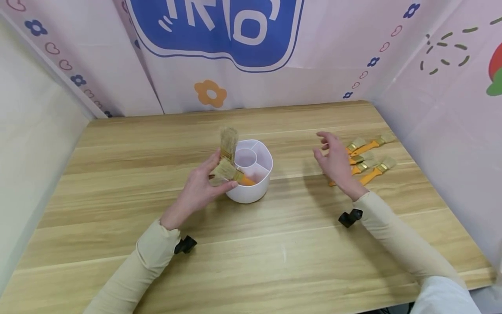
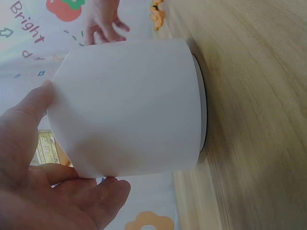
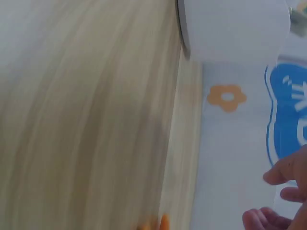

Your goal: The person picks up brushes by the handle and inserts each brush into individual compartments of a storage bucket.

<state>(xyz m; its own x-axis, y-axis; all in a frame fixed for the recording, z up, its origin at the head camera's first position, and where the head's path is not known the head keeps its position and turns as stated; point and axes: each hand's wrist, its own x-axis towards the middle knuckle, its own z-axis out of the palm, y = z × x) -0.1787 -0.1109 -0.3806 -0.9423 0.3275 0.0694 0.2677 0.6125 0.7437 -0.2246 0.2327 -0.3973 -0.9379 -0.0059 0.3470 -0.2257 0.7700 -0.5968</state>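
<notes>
A white divided organizer [image 1: 251, 192] with a round central cup stands on the table. Paintbrushes with orange handles and pale bristles stand in its left and front compartments; one brush [image 1: 228, 141] is upright, another [image 1: 231, 171] leans left. My left hand [image 1: 198, 185] grips the organizer at its left side; in the left wrist view, the thumb is at the rim and the fingertips [image 2: 115, 191] touch the wall. To the right, my right hand [image 1: 335, 161] hovers beside a group of loose paintbrushes [image 1: 372, 172], fingers loosely bent and holding nothing. It partly hides their handles.
The wooden table [image 1: 274, 261] meets a printed back wall [image 1: 313, 83] and side walls at left and right. The loose brushes lie near the table's right edge. A small black device [image 1: 185, 245] is on the left wrist, with another [image 1: 350, 217] on the right.
</notes>
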